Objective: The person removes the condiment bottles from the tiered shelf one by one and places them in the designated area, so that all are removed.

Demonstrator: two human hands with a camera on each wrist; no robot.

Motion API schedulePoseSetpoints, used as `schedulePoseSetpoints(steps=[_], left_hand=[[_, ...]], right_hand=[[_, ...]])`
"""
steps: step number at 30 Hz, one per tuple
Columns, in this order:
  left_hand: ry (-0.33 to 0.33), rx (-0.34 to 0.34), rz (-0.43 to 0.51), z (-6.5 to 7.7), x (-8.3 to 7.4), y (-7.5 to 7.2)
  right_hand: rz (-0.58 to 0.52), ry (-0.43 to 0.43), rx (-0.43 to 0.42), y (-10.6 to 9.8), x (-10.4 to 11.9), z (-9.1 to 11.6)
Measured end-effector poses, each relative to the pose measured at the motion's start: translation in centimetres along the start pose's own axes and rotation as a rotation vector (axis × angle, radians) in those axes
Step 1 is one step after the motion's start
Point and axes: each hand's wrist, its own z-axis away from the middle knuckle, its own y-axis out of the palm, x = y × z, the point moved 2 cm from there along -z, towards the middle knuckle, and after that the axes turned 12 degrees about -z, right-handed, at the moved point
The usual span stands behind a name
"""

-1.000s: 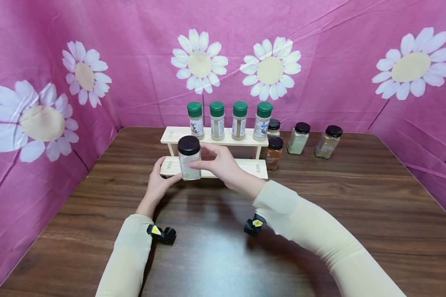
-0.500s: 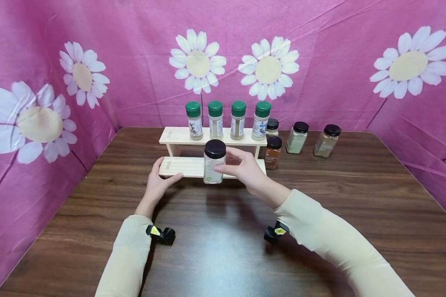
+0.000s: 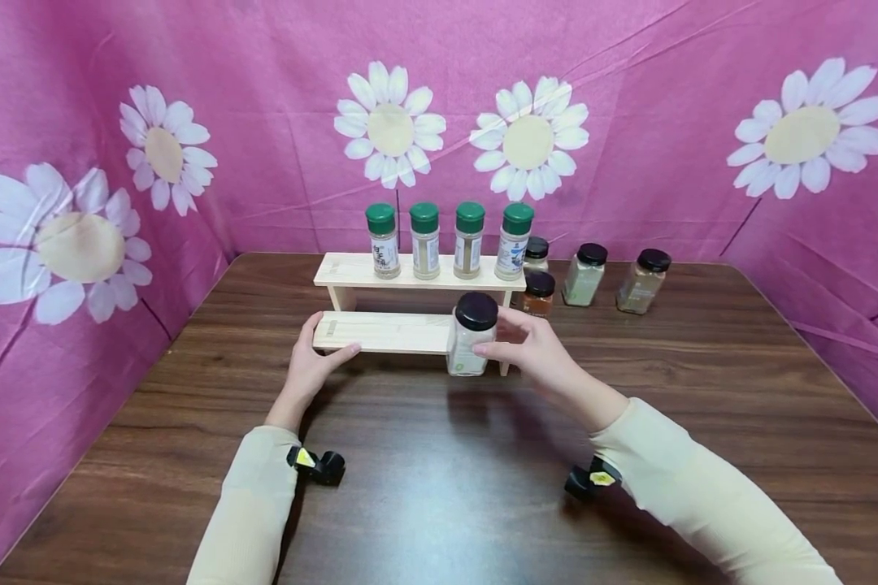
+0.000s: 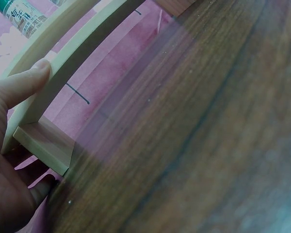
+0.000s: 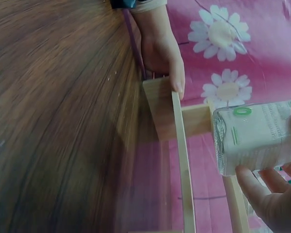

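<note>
A clear spice jar (image 3: pixel 465 349) with a black lid and pale contents is in my right hand (image 3: pixel 545 357), thumb on its front and fingers at its far side. In the right wrist view the jar (image 5: pixel 257 138) hangs above the lower board of a two-step wooden spice rack (image 3: pixel 391 331), apart from it. In the head view it hides the right part of that board. My left hand (image 3: pixel 310 361) grips the board's left end. The left wrist view shows the thumb on the front edge of the rack (image 4: pixel 82 51) and the fingers under and behind it by the leg.
Several green-capped shakers (image 3: pixel 425 242) stand in a row on the top board. Right of the rack stand black-lidded jars: a reddish one (image 3: pixel 538 303), one partly hidden (image 3: pixel 537 253), a pale green one (image 3: pixel 585 280) and a brownish one (image 3: pixel 638 288). A flowered pink cloth (image 3: pixel 278 162) backs the table.
My right hand has carried the jar rightward along the front of the rack, from near its left end to near its right end, and slightly lower. My left hand has stayed put.
</note>
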Motion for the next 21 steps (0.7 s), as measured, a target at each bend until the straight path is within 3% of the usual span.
schedulePoseSetpoints(steps=[6,11,21], left_hand=[[-0.009,0.011,-0.003,0.0,0.0,0.0],[-0.012,0.014,-0.004,0.0,0.0,0.0],[-0.01,0.008,-0.02,0.0,0.0,0.0]], right_hand=[[0.028,0.013,-0.047,-1.9,-0.3,0.9],[-0.018,0.021,-0.067,-3.2,-0.4,1.7],[-0.025,-0.009,-0.031,-6.4,-1.1,3.0]])
